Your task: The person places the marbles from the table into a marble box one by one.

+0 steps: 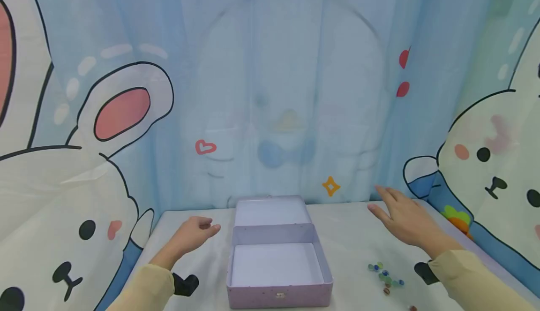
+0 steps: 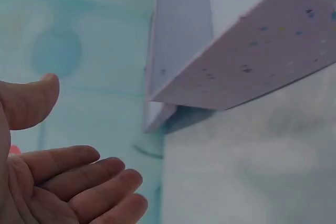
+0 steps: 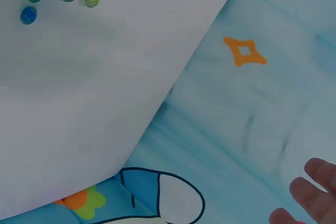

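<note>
A lavender lidded box (image 1: 257,297) stands on the white table with its lid (image 1: 272,212) tipped back, and its pale inside shows nothing in it. Left of the box, my left hand (image 1: 191,233) hovers with nothing in it; in the left wrist view its fingers (image 2: 105,192) are loosely bent beside the speckled box wall (image 2: 236,72). To the right, my right hand (image 1: 401,217) is held above the table with fingers spread and holds nothing. Several glass marbles (image 1: 387,279), green, blue, yellowish and brown, lie loose on the table, nearer the front than that hand.
One brown marble (image 1: 413,308) lies apart at the bottom edge of the head view. The white table (image 1: 350,236) ends at a blue curtain (image 1: 287,90) printed with rabbits, which hangs behind and along both sides.
</note>
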Demonstrator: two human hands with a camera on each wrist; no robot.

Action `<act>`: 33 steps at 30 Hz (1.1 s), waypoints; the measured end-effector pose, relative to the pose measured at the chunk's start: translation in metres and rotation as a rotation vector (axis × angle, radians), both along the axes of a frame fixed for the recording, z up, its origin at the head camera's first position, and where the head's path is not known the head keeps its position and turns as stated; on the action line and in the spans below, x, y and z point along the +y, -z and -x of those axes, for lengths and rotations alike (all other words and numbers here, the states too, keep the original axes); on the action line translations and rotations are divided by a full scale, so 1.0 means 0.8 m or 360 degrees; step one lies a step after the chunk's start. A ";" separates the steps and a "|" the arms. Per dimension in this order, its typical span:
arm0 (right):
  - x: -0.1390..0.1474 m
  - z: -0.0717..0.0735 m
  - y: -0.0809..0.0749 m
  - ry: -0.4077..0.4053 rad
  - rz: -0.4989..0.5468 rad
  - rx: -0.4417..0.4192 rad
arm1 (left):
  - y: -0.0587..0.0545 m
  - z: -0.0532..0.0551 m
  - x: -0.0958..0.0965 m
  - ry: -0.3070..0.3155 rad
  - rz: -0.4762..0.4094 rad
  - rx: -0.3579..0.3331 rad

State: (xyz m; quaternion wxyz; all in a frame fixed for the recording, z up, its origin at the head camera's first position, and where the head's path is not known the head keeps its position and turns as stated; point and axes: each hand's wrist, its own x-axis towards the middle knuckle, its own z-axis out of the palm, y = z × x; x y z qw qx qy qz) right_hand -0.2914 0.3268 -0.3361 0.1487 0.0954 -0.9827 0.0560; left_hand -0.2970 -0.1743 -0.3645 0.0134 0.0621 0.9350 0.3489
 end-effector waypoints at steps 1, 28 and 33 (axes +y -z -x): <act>0.002 0.000 0.002 0.0000 0.0001 0.0001 | 0.009 0.002 0.001 -0.0019 -0.0096 -0.0078; 0.092 -0.027 0.060 0.0155 0.0387 -0.0364 | 0.122 0.000 0.031 -0.0049 -0.1160 -0.0632; 0.105 -0.027 0.083 0.0189 0.0630 -0.0520 | 0.125 -0.002 0.029 -0.0061 -0.1161 -0.0638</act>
